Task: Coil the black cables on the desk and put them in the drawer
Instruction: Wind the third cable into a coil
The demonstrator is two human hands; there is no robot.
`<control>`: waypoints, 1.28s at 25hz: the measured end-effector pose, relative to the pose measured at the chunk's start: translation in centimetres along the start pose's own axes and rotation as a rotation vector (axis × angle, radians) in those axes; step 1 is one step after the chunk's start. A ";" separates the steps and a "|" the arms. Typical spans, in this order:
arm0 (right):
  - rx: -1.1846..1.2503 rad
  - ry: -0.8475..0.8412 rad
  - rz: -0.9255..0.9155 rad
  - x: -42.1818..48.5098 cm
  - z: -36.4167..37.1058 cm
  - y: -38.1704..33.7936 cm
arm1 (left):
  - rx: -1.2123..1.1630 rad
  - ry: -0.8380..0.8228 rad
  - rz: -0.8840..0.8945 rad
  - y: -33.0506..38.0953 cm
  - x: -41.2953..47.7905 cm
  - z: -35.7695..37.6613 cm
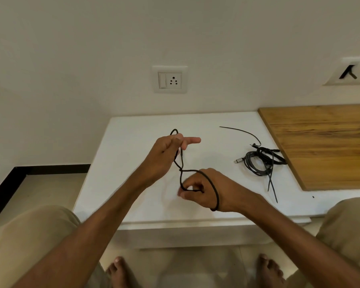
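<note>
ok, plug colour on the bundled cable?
Silver plug on the bundled cable, head view.

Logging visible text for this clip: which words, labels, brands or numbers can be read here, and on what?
No text can be read.
The white wall plate at the upper right: black strokes, blurred and cut off by the frame edge, unreadable.
The white switch-and-socket plate: no lettering shows.
</note>
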State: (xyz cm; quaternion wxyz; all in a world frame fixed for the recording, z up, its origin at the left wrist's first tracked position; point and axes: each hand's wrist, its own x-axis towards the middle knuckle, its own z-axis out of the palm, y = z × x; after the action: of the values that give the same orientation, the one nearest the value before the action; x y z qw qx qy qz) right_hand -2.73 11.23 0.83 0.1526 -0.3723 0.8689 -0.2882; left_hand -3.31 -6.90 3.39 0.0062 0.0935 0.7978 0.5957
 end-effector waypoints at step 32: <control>0.252 0.744 0.241 -0.3 -2.4 0.3 | 0.809 0.099 -0.048 -0.7 -0.4 2.3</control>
State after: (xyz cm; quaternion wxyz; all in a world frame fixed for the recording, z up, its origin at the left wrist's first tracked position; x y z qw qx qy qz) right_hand -3.87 12.52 2.56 -0.0949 -0.1168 0.8602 -0.4873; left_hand -2.69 -4.98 2.02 -0.0555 0.0411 0.9690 0.2374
